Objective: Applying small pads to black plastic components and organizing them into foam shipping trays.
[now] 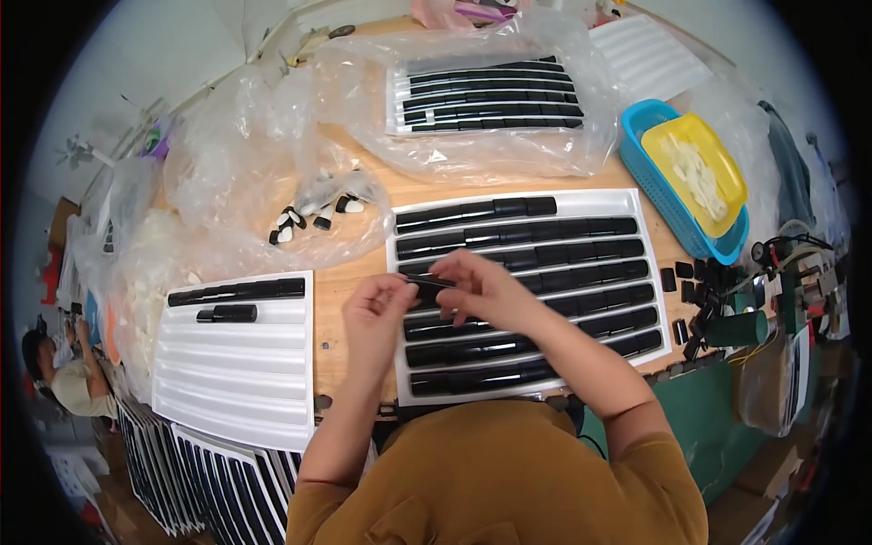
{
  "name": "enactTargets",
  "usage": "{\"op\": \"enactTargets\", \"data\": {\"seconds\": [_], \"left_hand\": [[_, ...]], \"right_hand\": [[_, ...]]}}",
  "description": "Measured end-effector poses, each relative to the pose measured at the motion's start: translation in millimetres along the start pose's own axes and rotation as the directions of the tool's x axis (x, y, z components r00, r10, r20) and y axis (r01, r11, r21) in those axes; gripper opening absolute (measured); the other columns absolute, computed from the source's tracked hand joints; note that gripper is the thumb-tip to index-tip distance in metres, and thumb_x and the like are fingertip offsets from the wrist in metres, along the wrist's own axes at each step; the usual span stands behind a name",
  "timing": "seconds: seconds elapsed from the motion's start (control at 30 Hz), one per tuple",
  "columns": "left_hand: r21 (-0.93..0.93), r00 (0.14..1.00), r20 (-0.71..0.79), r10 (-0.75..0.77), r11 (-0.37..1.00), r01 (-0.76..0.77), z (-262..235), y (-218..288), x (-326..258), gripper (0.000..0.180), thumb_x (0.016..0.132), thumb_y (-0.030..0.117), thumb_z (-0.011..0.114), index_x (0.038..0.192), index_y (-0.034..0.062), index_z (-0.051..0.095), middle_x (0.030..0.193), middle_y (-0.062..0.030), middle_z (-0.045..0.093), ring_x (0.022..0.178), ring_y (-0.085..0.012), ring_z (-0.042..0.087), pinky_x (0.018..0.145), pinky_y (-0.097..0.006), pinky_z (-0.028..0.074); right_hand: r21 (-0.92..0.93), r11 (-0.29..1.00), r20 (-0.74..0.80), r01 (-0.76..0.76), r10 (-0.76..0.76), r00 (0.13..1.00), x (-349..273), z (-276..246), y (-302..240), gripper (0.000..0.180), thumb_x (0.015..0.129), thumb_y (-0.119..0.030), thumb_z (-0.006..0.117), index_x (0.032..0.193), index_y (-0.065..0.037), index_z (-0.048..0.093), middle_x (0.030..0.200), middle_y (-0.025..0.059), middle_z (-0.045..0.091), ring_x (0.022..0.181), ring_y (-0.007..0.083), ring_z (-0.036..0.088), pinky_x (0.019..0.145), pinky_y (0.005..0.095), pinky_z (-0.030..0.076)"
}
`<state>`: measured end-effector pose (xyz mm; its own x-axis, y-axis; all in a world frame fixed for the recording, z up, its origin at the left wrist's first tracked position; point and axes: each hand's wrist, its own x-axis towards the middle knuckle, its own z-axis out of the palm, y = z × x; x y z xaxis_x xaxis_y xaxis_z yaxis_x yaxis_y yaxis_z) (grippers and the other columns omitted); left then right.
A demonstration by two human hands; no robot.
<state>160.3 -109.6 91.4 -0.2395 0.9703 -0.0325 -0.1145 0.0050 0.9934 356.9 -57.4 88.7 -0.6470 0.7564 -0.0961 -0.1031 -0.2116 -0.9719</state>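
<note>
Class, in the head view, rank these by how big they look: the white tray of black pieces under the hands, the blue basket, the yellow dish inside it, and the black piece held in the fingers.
1. White tray
2. Blue basket
3. Yellow dish
4. Black piece

Fisheye bending near the rim makes the basket's size less sure.

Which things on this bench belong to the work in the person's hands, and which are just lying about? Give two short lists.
In use:
- left hand and right hand, both on a slim black piece
- full white tray of black pieces under the hands
- nearly bare white tray to the left

Lying about:
- bagged tray at the back
- blue basket with yellow tray
- crumpled plastic bags
- loose black bits on the right
</note>
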Motion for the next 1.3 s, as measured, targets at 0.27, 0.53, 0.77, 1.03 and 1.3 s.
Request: {"op": "enactTargets", "data": {"seconds": [0.27,0.53,0.77,1.03,1.3], "left_hand": [[0.979,0.822,-0.141,0.552,0.2,0.034,-181.9,-19.0,68.8,0.035,0.081,0.022,0.072,0.11,0.0034,0.064,0.108,-0.0166,0.061,0.103,-0.0346,0.054,0.085,-0.045,0.045],[0.9,0.875,-0.43,0.221,0.03,0.435,-233.7,-26.3,60.2,0.053,0.072,0.031,0.079,0.111,0.0023,0.058,0.118,-0.0236,0.053,0.112,-0.043,0.048,0.091,-0.05,0.046],[0.821,0.783,-0.563,0.266,0.07,0.566,-261.9,-24.8,71.4,0.055,0.069,0.032,0.08,0.111,0.003,0.059,0.12,-0.0229,0.051,0.111,-0.0417,0.049,0.089,-0.049,0.049],[0.842,0.814,-0.531,0.235,0.034,0.539,-248.3,-16.8,67.1,0.058,0.062,0.031,0.083,0.108,0.004,0.062,0.114,-0.0191,0.055,0.105,-0.0386,0.056,0.087,-0.048,0.05],[0.887,0.708,-0.462,0.534,0.269,0.376,-247.3,-4.8,59.0,0.066,0.063,0.021,0.083,0.116,0.0022,0.05,0.107,-0.0232,0.055,0.102,-0.0388,0.054,0.087,-0.045,0.047]], "right_hand": [[-0.701,0.646,-0.676,-0.303,-0.465,0.572,-25.3,-208.8,20.7,0.022,0.087,-0.013,0.067,0.106,-0.005,0.061,0.087,0.0097,0.065,0.075,0.0182,0.062,0.068,0.0313,0.052],[-0.566,0.761,-0.752,-0.317,-0.319,0.576,-29.8,-254.2,35.2,0.028,0.078,-0.016,0.078,0.092,-0.001,0.06,0.075,0.0054,0.063,0.068,0.0137,0.059,0.064,0.0278,0.048],[-0.522,0.814,-0.766,-0.254,-0.317,0.559,-25.3,-245.6,42.5,0.024,0.08,-0.017,0.077,0.093,-0.004,0.061,0.076,0.0031,0.062,0.069,0.0115,0.056,0.065,0.0253,0.045],[-0.663,0.228,-0.667,-0.713,-0.613,0.424,-19.4,-199.4,52.5,0.022,0.08,-0.029,0.072,0.094,-0.012,0.07,0.101,0.0093,0.063,0.107,0.0327,0.05,0.097,0.0498,0.031],[-0.849,0.301,-0.473,-0.435,-0.8,0.369,-22.2,-126.1,18.4,0.032,0.08,-0.021,0.071,0.108,-0.009,0.063,0.119,0.0142,0.057,0.112,0.0358,0.049,0.096,0.0453,0.036]]}}
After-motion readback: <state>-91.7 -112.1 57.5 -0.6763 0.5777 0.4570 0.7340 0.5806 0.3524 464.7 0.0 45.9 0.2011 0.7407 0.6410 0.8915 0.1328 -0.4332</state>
